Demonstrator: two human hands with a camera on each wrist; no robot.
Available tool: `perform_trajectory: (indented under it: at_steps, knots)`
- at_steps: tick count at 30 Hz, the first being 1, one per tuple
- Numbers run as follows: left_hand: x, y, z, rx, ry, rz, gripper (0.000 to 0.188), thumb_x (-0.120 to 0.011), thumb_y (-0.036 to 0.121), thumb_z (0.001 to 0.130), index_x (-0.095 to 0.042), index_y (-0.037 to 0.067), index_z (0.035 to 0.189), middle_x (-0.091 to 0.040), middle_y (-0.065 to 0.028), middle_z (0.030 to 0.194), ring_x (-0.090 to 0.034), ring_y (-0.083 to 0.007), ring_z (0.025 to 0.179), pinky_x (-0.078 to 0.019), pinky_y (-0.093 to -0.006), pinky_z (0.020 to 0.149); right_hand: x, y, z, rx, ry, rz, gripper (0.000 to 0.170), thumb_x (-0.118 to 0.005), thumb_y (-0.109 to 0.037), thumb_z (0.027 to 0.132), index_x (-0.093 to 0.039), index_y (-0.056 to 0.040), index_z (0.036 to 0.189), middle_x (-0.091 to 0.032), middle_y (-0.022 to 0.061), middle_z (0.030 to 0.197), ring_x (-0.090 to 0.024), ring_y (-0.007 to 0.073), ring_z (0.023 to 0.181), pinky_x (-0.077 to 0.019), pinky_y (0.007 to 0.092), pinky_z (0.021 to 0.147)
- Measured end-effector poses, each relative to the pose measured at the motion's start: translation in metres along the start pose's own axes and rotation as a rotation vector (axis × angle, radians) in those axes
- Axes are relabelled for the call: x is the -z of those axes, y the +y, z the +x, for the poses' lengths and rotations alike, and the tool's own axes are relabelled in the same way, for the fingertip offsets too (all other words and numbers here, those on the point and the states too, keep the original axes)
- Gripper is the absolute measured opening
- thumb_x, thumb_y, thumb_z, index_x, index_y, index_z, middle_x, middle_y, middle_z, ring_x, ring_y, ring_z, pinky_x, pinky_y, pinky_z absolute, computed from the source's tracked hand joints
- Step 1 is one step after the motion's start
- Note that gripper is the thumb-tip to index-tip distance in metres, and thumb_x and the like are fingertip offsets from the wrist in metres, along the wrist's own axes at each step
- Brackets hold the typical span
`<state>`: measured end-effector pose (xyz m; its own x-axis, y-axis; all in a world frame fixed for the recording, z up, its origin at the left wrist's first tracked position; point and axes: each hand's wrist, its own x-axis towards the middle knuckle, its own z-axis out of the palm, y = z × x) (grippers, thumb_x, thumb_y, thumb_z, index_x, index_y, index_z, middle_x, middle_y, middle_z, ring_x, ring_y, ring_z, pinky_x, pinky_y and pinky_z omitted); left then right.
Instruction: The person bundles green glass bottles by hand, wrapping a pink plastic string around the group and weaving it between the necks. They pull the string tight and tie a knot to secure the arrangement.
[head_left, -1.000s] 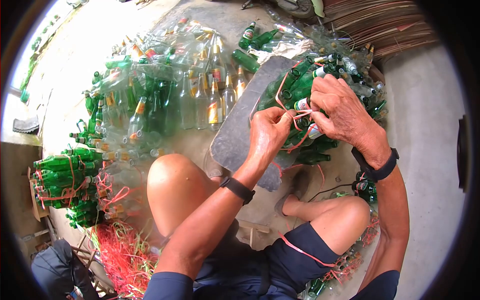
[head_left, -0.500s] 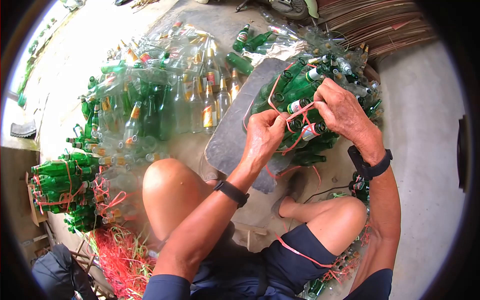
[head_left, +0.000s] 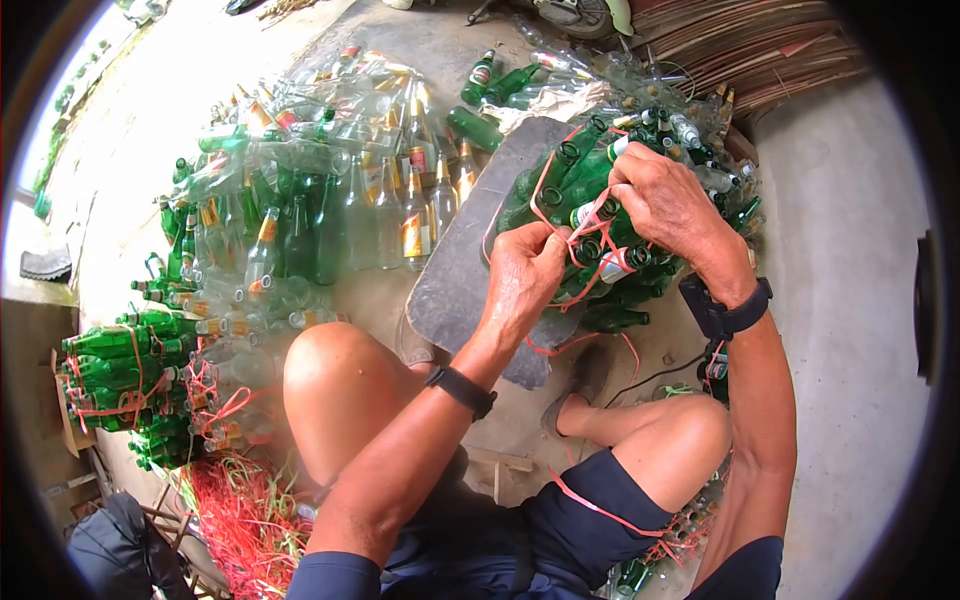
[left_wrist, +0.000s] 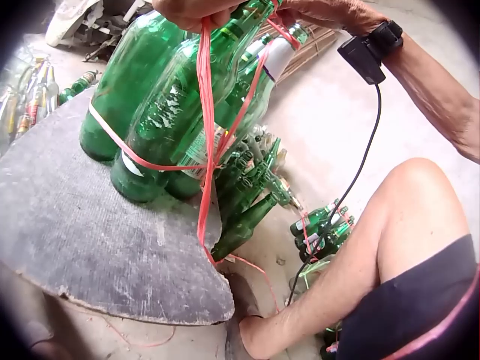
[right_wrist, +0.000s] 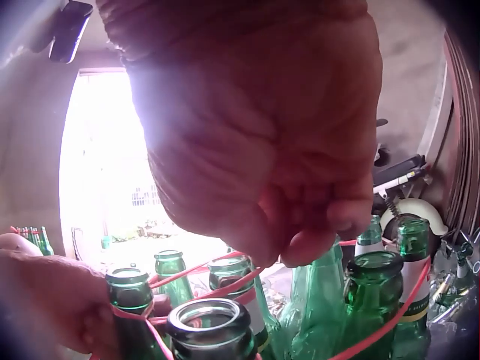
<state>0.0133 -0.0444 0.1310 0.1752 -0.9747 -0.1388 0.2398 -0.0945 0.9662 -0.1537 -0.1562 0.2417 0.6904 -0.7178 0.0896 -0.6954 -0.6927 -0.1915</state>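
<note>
Several green glass bottles (left_wrist: 154,112) stand upright in a cluster on a dark grey board (head_left: 455,280). Pink plastic twine (left_wrist: 207,90) runs round their sides and up across their necks. Above the near side of the cluster, my left hand (head_left: 525,265) pinches the twine between thumb and forefinger, close to the bottle mouths. My right hand (head_left: 665,195) is just to the right and higher, its fingers curled on a strand of the same twine. In the right wrist view, bottle necks (right_wrist: 210,330) rise below the right hand, with strands passing between them.
Clear and green bottles (head_left: 300,210) are massed on the floor at left, with tied bundles (head_left: 115,365) nearer. Shredded pink twine (head_left: 240,515) lies at lower left. More bottles (head_left: 690,130) crowd behind the board, beside a bare wall (head_left: 840,300). My knees flank the board's near end.
My right hand drew a strand out to the right, then came back left and slightly up, nearer the left hand. The left hand keeps its pinch on the twine at the bottle necks.
</note>
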Motion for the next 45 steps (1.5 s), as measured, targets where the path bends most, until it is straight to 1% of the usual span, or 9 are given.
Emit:
perform_trajectory:
  at_steps: [7, 10, 12, 18, 22, 24, 28, 36, 45]
  knots:
    - [-0.001, -0.006, 0.001, -0.003, 0.018, -0.017, 0.030, -0.064, 0.017, 0.102, -0.072, -0.008, 0.089, -0.057, 0.0038, 0.066, -0.045, -0.0048, 0.064, -0.0375, -0.0306, 0.054, 0.001, 0.000, 0.017, -0.030, -0.086, -0.051, 0.007, -0.063, -0.007, 0.085, -0.069, -0.0051, 0.089, -0.068, 0.0179, 0.083, -0.068, 0.0425, 0.088, -0.0546, 0.0509, 0.076]
    - [-0.001, -0.003, 0.000, 0.020, 0.029, -0.032, 0.029, -0.065, 0.017, 0.101, -0.073, -0.009, 0.090, -0.060, 0.0025, 0.067, -0.047, -0.0051, 0.065, -0.0383, -0.0304, 0.053, 0.002, 0.003, 0.023, 0.069, -0.075, -0.061, 0.009, -0.062, -0.005, 0.087, -0.070, -0.0020, 0.089, -0.068, 0.0150, 0.075, -0.070, 0.0372, 0.072, -0.0544, 0.0472, 0.067]
    - [0.000, -0.002, 0.001, 0.029, 0.040, -0.013, 0.029, -0.065, 0.017, 0.101, -0.074, -0.009, 0.090, -0.061, 0.0021, 0.067, -0.048, -0.0050, 0.065, -0.0392, -0.0304, 0.054, 0.011, 0.001, 0.028, -0.113, -0.334, 0.132, 0.016, -0.059, 0.000, 0.086, -0.073, -0.0012, 0.093, -0.066, 0.0124, 0.067, -0.067, 0.0249, 0.055, -0.0536, 0.0410, 0.056]
    - [0.005, 0.008, -0.002, -0.010, 0.065, 0.093, 0.028, -0.066, 0.017, 0.099, -0.075, -0.008, 0.089, -0.063, 0.0005, 0.065, -0.052, -0.0061, 0.063, -0.0431, -0.0315, 0.054, 0.003, 0.008, 0.024, -0.211, -0.381, 0.427, 0.023, -0.051, 0.004, 0.088, -0.073, 0.0031, 0.095, -0.064, 0.0047, 0.064, -0.060, 0.0119, 0.044, -0.0487, 0.0295, 0.042]
    - [0.014, 0.019, -0.005, 0.017, 0.083, 0.166, 0.027, -0.067, 0.015, 0.098, -0.075, -0.009, 0.090, -0.063, -0.0021, 0.064, -0.054, -0.0077, 0.062, -0.0451, -0.0328, 0.054, 0.003, 0.004, 0.014, -0.220, -0.371, 0.415, 0.022, -0.053, 0.005, 0.089, -0.073, 0.0029, 0.097, -0.066, 0.0095, 0.067, -0.063, 0.0149, 0.047, -0.0507, 0.0335, 0.046]
    - [0.017, 0.018, -0.004, -0.004, 0.077, 0.180, 0.027, -0.068, 0.015, 0.097, -0.075, -0.010, 0.091, -0.064, -0.0040, 0.064, -0.056, -0.0082, 0.063, -0.0460, -0.0331, 0.055, -0.006, 0.002, 0.001, -0.061, -0.061, 0.261, 0.021, -0.057, -0.001, 0.088, -0.077, -0.0006, 0.096, -0.073, 0.0194, 0.079, -0.072, 0.0368, 0.073, -0.0570, 0.0442, 0.070]
    - [0.020, 0.019, -0.005, -0.052, 0.092, 0.210, 0.028, -0.070, 0.019, 0.096, -0.079, -0.007, 0.094, -0.058, 0.0050, 0.068, -0.048, -0.0033, 0.062, -0.0362, -0.0259, 0.051, -0.010, -0.022, -0.036, -0.132, 0.157, 0.073, 0.018, -0.062, -0.009, 0.093, -0.073, -0.0020, 0.106, -0.072, 0.0197, 0.100, -0.070, 0.0420, 0.093, -0.0553, 0.0500, 0.083]
    - [0.027, 0.027, 0.000, -0.122, 0.067, 0.373, 0.027, -0.071, 0.019, 0.097, -0.079, -0.006, 0.092, -0.055, 0.0066, 0.065, -0.045, -0.0022, 0.061, -0.0349, -0.0253, 0.050, -0.034, -0.056, -0.073, -0.128, 0.251, 0.077, 0.017, -0.068, -0.018, 0.095, -0.069, -0.0052, 0.106, -0.063, 0.0127, 0.102, -0.062, 0.0349, 0.100, -0.0539, 0.0480, 0.087]
    - [0.036, 0.026, 0.005, -0.222, 0.039, 0.538, 0.025, -0.071, 0.017, 0.099, -0.075, -0.007, 0.091, -0.056, 0.0054, 0.066, -0.046, -0.0031, 0.063, -0.0376, -0.0259, 0.052, -0.046, -0.076, -0.074, -0.218, 0.335, 0.182, 0.042, -0.084, -0.026, 0.083, -0.064, -0.0059, 0.113, -0.060, 0.0117, 0.104, -0.062, 0.0356, 0.098, -0.0548, 0.0474, 0.083]
